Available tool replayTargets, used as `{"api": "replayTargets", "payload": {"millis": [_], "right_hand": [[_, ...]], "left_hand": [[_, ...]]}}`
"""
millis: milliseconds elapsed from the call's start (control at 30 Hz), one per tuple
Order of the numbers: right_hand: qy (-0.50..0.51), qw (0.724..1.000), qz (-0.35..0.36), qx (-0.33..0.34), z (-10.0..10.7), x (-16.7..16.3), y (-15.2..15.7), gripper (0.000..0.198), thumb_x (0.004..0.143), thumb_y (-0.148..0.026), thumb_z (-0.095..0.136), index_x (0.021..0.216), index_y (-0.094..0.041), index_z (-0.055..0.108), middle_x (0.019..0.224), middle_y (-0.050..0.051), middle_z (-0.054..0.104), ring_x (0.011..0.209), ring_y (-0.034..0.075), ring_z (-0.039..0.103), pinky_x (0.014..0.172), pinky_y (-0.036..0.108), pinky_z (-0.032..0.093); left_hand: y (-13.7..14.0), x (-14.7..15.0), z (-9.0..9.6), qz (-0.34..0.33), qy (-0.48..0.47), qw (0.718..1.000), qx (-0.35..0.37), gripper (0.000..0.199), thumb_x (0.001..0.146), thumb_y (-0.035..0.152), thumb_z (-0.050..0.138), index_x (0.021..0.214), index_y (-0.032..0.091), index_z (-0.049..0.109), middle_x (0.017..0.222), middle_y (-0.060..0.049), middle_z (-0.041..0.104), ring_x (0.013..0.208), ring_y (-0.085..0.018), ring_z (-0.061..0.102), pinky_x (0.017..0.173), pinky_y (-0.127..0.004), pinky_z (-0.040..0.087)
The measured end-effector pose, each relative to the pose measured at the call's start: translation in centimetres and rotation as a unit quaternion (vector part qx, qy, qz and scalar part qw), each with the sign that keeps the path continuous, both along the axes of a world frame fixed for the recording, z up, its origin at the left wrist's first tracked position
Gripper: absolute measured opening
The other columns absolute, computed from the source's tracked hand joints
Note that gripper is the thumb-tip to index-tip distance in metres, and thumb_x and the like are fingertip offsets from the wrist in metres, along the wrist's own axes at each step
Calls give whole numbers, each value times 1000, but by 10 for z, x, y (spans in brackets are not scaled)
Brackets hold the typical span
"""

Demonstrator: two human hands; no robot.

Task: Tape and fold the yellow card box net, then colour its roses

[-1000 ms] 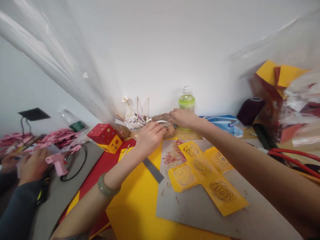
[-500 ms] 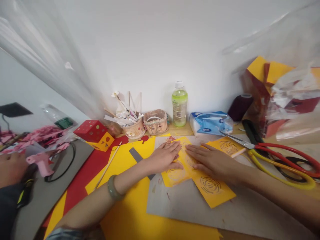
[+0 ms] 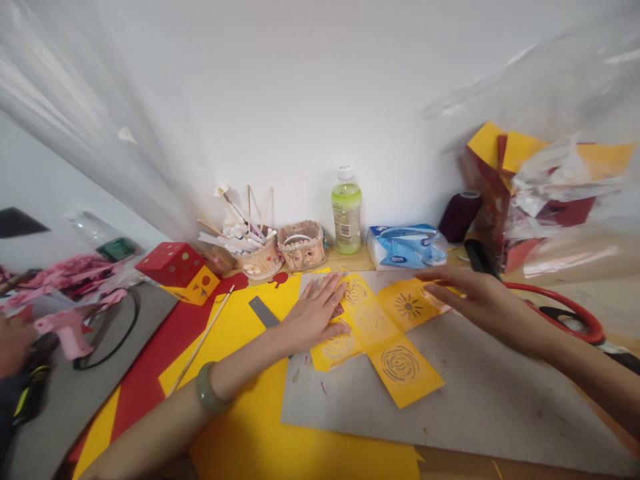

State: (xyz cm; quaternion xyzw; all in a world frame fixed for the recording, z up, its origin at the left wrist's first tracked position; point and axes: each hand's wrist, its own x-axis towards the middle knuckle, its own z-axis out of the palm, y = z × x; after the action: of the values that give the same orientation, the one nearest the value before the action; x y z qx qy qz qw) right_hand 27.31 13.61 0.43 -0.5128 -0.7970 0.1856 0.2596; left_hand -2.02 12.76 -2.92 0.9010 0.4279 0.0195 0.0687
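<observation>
A yellow cross-shaped paper cutout (image 3: 400,363) with swirl and sunburst patterns cut through its panels lies on a grey board (image 3: 350,417). My left hand (image 3: 315,310) rests flat on its left part, fingers stretched out and partly covering it. Over the right arm of the cutout is my right hand (image 3: 485,310), fingers extended and thumb apart, gripping nothing that I can see. My right hand and forearm hide most of the large scissors, whose red handle (image 3: 555,300) shows behind them. A green bangle (image 3: 209,388) is on my left wrist.
Yellow card (image 3: 240,420), red card (image 3: 137,373), a thin stick (image 3: 200,343) and a grey strip (image 3: 263,312) lie leftward. Behind stand a green-liquid bottle (image 3: 347,217), tissues (image 3: 406,245) and a red-yellow box (image 3: 177,273). A co-worker's hand (image 3: 15,350) is near a pink glue gun (image 3: 65,330).
My right hand has lifted off the middle of the cutout and moved right, uncovering the centre and sunburst panels. My left hand stays on the paper. The view has shifted slightly right.
</observation>
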Motion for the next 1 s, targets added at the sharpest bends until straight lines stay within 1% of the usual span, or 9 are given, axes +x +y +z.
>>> {"api": "replayTargets", "payload": {"millis": [133, 233, 367, 500, 600, 700, 767, 833, 1000], "right_hand": [[-124, 989, 46, 66, -27, 21, -9, 49, 84, -44, 41, 124, -18, 52, 133, 11, 49, 124, 29, 41, 101, 48, 35], [-202, 975, 30, 83, -43, 36, -8, 57, 84, -48, 39, 131, -17, 45, 140, 11, 39, 128, 30, 34, 104, 52, 28], [-246, 964, 23, 97, -50, 47, -5, 65, 84, -52, 38, 139, -18, 32, 144, 10, 31, 131, 27, 30, 106, 49, 26], [-238, 963, 39, 118, -47, 39, -8, 65, 85, -53, 38, 137, -15, 35, 142, 13, 34, 131, 28, 29, 105, 52, 25], [-205, 963, 124, 121, -43, 15, -15, 64, 85, -52, 40, 138, -15, 35, 142, 13, 35, 132, 28, 26, 106, 52, 24], [-187, 957, 206, 89, -42, -13, -20, 67, 84, -52, 42, 138, -14, 33, 142, 14, 32, 132, 27, 26, 106, 50, 25], [-183, 958, 215, 56, -41, -24, -21, 69, 83, -54, 43, 138, -13, 34, 142, 16, 33, 131, 28, 29, 105, 50, 27], [-178, 960, 215, 26, -40, -28, -20, 71, 82, -56, 43, 137, -12, 35, 141, 17, 33, 130, 29, 30, 105, 51, 26], [-184, 960, 211, -15, -35, -18, -16, 69, 86, -54, 37, 138, -9, 32, 143, 16, 29, 131, 27, 28, 106, 47, 26]], "left_hand": [[-12, -8, -2, 11, 14, 1000, 14, 74, 86, 59, 30, 142, 16, 6, 149, -12, 2, 137, -22, -4, 109, -47, 10], [-19, -18, -4, 29, 32, 999, -2, 72, 87, 59, 25, 142, 16, 6, 149, -12, 4, 137, -23, -2, 108, -48, 11], [-22, -38, -4, 52, 55, 997, -5, 75, 85, 62, 27, 142, 18, 6, 149, -11, 5, 137, -26, -1, 107, -51, 9], [-23, -47, 7, 72, 58, 996, 6, 75, 85, 59, 35, 142, 19, 6, 149, -10, 4, 136, -27, -2, 107, -52, 8], [-26, -31, 17, 61, 39, 997, -5, 60, 90, 50, 30, 141, 21, 14, 149, -9, 11, 137, -24, 5, 107, -51, 11], [-27, -2, 17, -3, 11, 1000, -5, 51, 93, 42, 28, 139, 24, 19, 147, -6, 20, 136, -19, 11, 109, -46, 14], [-28, 15, 11, -53, 3, 999, -6, 59, 91, 47, 30, 141, 20, 14, 148, -8, 14, 137, -19, 6, 109, -44, 13], [-28, 25, 3, -82, 11, 996, -40, 64, 91, 51, 27, 142, 17, 7, 148, -9, 12, 137, -19, 5, 110, -43, 12], [-28, 27, -4, -86, 4, 992, -91, 62, 92, 51, 19, 142, 16, 6, 149, -8, 9, 137, -19, 5, 110, -43, 6]]}}
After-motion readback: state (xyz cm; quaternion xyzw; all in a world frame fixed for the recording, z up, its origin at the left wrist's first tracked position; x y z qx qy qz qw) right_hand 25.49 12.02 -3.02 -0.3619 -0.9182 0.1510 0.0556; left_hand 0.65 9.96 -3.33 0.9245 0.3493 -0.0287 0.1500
